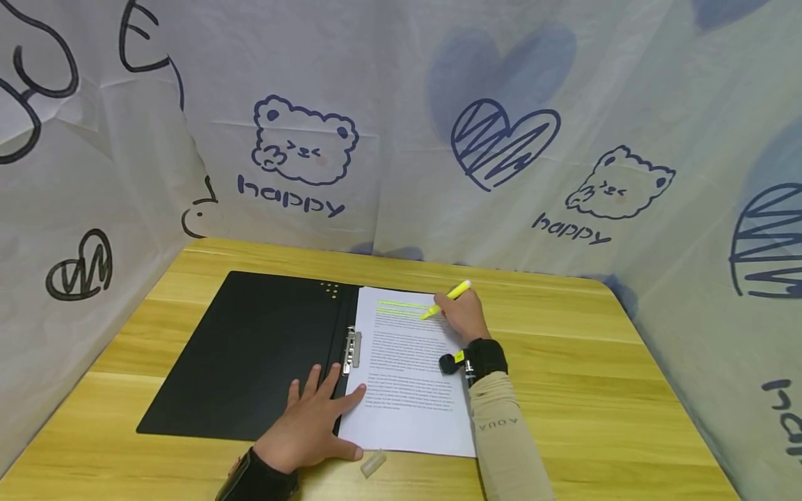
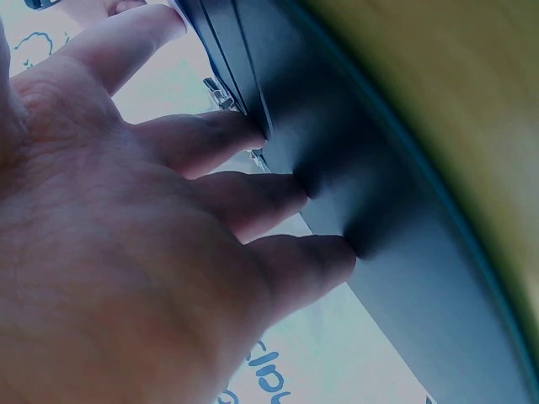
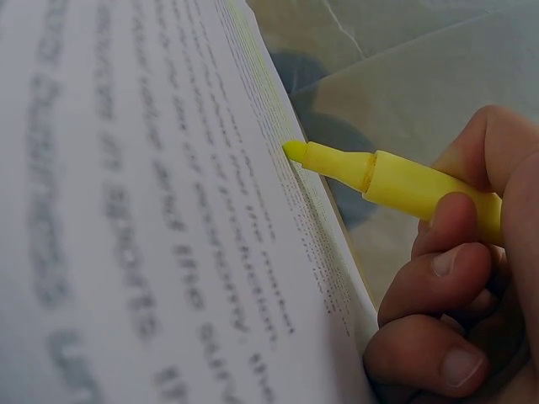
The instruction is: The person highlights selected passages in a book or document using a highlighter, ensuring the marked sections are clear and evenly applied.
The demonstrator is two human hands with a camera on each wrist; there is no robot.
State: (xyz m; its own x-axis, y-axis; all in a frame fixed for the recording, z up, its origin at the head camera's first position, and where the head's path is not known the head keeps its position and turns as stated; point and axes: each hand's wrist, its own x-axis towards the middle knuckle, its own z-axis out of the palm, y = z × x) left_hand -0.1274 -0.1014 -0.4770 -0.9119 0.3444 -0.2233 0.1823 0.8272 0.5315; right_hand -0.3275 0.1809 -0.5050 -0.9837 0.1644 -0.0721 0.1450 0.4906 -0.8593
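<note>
My right hand (image 1: 465, 314) grips a yellow highlighter (image 3: 421, 187) near the top of a printed sheet (image 1: 407, 428). The highlighter's tip meets the text there, just under several yellow-marked lines (image 1: 401, 303). The paper lies in the right half of an opened black folder (image 1: 250, 348), beside its metal clip (image 1: 353, 348). With fingers spread, my left hand (image 1: 307, 424) rests across the folder's lower middle, thumb and index finger over the paper's lower left corner. In the left wrist view the other fingertips press on the black cover (image 2: 404, 210).
A clear pen cap (image 1: 373, 463) lies on the wooden table (image 1: 583, 390) just below the paper's bottom edge, close to my left thumb. White cloth (image 1: 401, 139) printed with hearts and bear faces hangs behind the table and along both sides.
</note>
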